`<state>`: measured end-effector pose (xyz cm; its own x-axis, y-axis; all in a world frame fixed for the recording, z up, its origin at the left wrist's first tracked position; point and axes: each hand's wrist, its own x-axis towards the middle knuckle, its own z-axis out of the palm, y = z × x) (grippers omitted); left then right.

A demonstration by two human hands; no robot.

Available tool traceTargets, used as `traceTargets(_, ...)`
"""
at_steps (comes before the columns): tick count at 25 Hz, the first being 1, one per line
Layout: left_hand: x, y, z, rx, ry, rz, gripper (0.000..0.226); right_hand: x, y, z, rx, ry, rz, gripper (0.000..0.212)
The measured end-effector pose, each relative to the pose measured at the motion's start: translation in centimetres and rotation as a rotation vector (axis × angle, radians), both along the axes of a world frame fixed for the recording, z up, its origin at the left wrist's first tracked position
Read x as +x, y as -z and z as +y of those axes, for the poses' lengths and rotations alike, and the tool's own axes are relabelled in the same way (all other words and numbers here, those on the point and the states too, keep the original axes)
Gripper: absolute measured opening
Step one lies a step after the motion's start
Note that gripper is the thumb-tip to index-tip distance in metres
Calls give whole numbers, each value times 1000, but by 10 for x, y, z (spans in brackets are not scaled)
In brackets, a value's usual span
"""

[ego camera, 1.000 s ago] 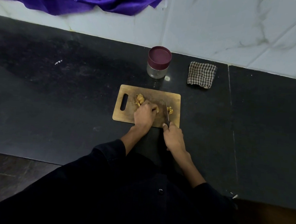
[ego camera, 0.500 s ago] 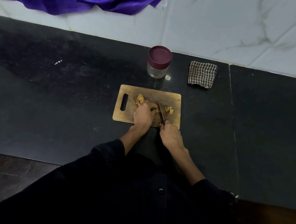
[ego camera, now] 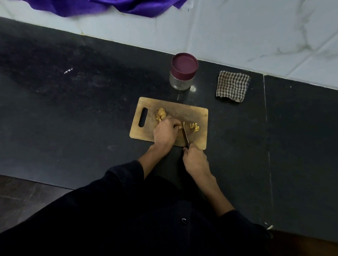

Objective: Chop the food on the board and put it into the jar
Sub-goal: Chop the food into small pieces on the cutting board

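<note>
Two hands work: left hand pins what looks like ginger steady, right hand grips the knife to slice it.

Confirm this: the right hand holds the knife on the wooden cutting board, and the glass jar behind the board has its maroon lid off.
Not quite. The head view shows the maroon lid on the glass jar. Otherwise correct: the right hand holds the knife on the wooden cutting board.

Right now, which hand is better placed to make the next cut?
Right. The right hand already holds the knife, its blade beside the left hand, which pins the food on the board.
</note>
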<state>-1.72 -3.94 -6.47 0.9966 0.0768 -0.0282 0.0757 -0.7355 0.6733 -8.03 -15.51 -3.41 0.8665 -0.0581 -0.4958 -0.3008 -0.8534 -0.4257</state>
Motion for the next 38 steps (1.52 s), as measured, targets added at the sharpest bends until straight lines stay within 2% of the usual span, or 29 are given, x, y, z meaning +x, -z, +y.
traceTargets(5,1,2,2,-16,2,8,10,-4,-2,-5,114,179,-6,36)
traceTargets(11,0,2,6,-112,28,-37,22,2,-9,0,77,52,-51,32)
traceTargets(15,0,2,7,-113,36,-29,18,6,-9,0,11,-9,-74,30)
traceTargets(26,0,3,4,-65,20,-31,9,14,-12,5,5,-1,16,27)
traceTargets(31,0,1,5,-92,20,-28,7,0,-6,1,-34,-20,4,27)
traceTargets(38,-3,-2,6,-70,26,-34,12,-9,-8,-9,33,80,-46,32)
